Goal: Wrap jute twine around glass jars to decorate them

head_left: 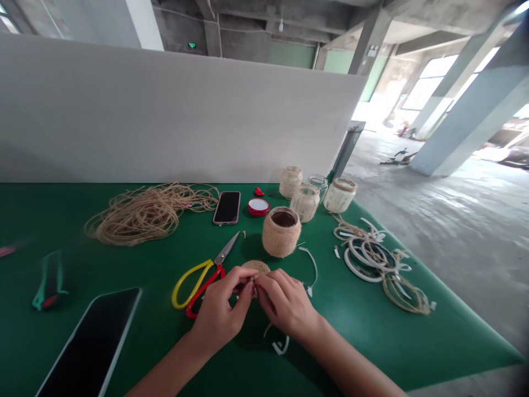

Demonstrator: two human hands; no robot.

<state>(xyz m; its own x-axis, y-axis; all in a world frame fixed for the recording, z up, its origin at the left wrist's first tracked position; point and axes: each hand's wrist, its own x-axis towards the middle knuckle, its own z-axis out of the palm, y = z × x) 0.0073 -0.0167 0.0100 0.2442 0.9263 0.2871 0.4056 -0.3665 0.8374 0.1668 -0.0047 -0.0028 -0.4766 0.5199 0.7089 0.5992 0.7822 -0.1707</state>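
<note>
My left hand [225, 303] and my right hand [289, 303] meet at the near middle of the table, fingertips pinched together on a small round twine coil [256, 267]. Its near part is hidden behind my fingers. Just beyond stands a glass jar wrapped in twine [281, 234], upright and open at the top. Scissors [206, 275] with one yellow and one red handle lie open to the left of my left hand. A curved white strip [311, 267] lies right of my right hand, and more white scraps [281, 346] are below it.
A loose twine heap [144, 215], a phone [227, 208] and a red-rimmed lid [258, 207] lie farther back. Several glass jars [305, 203] stand at the back right, near tangled white rings and twine [367, 256]. A large dark-screened device [93, 344] and green snips [49, 286] lie left.
</note>
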